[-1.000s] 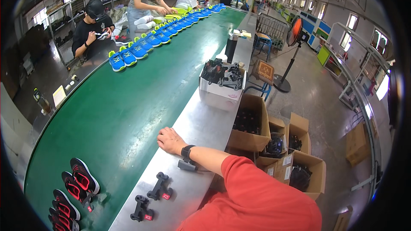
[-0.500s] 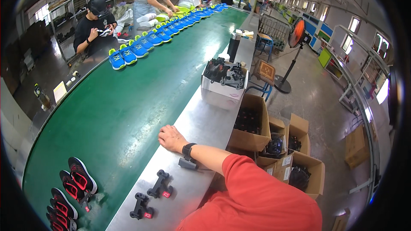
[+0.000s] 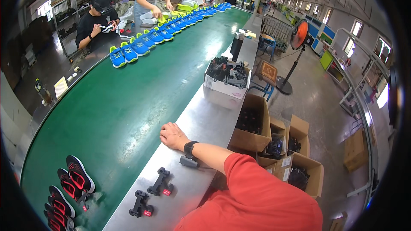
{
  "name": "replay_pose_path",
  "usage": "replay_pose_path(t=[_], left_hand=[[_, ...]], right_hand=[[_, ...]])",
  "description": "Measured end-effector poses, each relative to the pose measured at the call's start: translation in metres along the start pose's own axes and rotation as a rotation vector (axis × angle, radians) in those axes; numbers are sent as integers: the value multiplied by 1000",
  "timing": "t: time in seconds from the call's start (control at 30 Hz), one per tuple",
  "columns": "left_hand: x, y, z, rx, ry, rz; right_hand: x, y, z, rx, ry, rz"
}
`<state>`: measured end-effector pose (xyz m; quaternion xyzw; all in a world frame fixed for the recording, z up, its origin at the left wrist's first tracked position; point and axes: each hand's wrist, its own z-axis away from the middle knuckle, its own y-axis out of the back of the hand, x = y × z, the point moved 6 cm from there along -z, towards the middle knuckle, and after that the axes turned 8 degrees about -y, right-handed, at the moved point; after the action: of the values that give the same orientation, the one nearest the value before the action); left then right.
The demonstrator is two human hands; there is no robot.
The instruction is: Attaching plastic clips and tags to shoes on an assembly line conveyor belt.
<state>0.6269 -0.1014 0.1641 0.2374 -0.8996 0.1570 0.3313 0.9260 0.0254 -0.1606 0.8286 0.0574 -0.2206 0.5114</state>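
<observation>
My right hand [image 3: 173, 136] rests on the inner edge of the metal ledge [image 3: 188, 126], beside the green belt. Its fingers are bent down together over that edge, fingertips hidden, and a black watch is on the wrist. Just under the wrist lies a small dark block-shaped object [image 3: 188, 161]. Nearer to me, two black plastic shoe hangers with red tags, one hanger [image 3: 159, 181] and another hanger [image 3: 140, 204], lie on the ledge. Black shoes with red trim [image 3: 80, 174] stand on the belt at lower left, a tagged hanger at one pair. My left hand is out of view.
A white box [image 3: 224, 83] full of black hangers stands on the ledge, a dark bottle [image 3: 236, 46] behind it. Open cartons [image 3: 252, 139] stand on the floor at right, near a stool and a fan [image 3: 299, 34]. Blue shoes [image 3: 139, 47] line the far belt; several people work there.
The view has shifted slightly. Across the belt, the person in grey has straightened a little and moved their arms. My right hand stays at the same spot on the ledge.
</observation>
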Motion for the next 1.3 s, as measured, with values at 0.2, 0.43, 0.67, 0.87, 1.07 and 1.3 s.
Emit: replay_pose_path(t=[0.2, 0.43, 0.67, 0.87, 1.07, 1.3], left_hand=[[2, 0, -1, 0, -4, -3], [4, -1, 0, 6, -9, -6], [7, -2, 0, 7, -14, -9], [9, -1, 2, 14, -16, -7], [12, -1, 3, 19, -19, -10], [14, -1, 4, 27, -20, -18]], right_hand=[[1, 0, 0, 6, 0, 3], [2, -1, 0, -19, -11, 8], [1, 1, -1, -38, -24, 29], [0, 2, -1, -36, -37, 14], [-1, 1, 0, -38, -29, 25], [-1, 2, 0, -26, -23, 26]])
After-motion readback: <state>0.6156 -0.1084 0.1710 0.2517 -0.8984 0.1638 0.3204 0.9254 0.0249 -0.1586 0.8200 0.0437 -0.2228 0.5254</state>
